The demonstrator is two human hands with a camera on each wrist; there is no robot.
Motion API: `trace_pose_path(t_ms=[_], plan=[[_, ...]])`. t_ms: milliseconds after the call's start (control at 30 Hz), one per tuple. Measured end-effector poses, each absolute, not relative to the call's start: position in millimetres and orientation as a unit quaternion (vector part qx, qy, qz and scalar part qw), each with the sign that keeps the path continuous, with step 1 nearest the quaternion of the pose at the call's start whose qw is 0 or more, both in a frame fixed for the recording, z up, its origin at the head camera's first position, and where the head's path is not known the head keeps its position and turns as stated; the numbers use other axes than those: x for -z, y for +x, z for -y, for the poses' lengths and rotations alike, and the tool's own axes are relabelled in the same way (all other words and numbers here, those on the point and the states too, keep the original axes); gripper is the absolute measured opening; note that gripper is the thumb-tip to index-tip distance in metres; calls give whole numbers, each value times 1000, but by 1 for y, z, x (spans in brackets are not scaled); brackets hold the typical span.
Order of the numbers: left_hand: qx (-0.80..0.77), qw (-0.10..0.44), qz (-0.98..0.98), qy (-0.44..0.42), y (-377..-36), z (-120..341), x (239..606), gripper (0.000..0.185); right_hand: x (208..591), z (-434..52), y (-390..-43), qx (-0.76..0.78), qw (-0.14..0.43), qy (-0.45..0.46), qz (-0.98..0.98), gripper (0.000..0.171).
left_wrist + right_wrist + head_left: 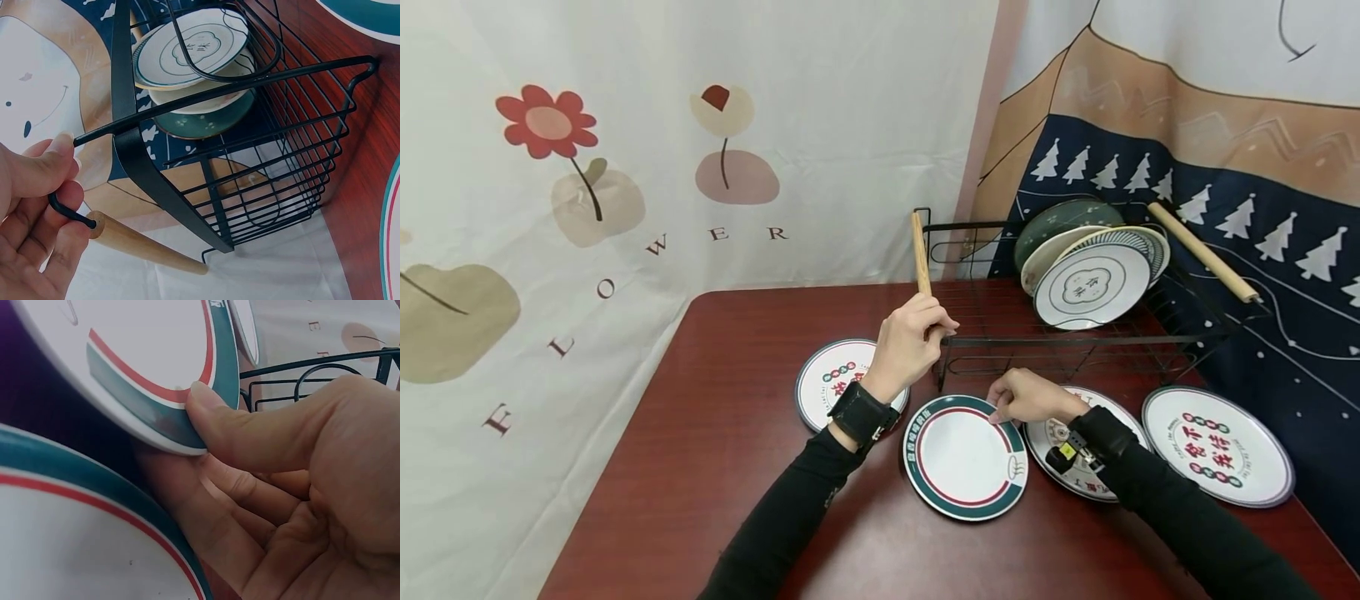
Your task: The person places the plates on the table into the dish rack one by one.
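On table, right hand [1026,398] pinches plate [964,457] (green-rimmed).

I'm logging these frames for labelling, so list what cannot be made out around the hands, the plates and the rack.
- Plate under the right forearm: head view, sleeve and wrist strap cover most of its print.
- Plate behind the left hand: head view, wrist hides its right side.
- Green plate at the back of the rack: head view, front plates cover it.
- Right hand: right wrist view, rim hides the fingertips below.
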State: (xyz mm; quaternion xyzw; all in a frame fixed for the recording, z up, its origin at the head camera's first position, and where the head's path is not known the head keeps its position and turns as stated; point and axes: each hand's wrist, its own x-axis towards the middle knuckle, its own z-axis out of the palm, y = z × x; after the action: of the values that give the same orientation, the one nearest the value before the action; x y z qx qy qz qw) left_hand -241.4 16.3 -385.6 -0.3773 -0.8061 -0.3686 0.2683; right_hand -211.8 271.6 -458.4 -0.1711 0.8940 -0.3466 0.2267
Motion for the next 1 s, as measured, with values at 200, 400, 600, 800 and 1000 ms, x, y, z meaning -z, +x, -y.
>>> trace_pose_path(t_ms=[200, 400, 600, 800, 1000], plan=[[369, 269, 806, -378, -241, -17, 386, 18, 457, -275, -210, 368, 237, -164, -884, 10], [368, 269, 805, -380, -241, -17, 387, 17, 450, -281, -206, 371, 233, -175, -882, 11], [372, 271, 802, -380, -241, -16, 386, 17, 441, -287, -202, 368, 227, -171, -885, 9], [374, 267, 802, -381, -240, -16, 386, 17, 425, -295, -195, 382, 231, -170, -878, 13], [374, 273, 799, -384, -240, -16, 385, 18, 399, -305, -189, 379, 226, -178, -880, 15]])
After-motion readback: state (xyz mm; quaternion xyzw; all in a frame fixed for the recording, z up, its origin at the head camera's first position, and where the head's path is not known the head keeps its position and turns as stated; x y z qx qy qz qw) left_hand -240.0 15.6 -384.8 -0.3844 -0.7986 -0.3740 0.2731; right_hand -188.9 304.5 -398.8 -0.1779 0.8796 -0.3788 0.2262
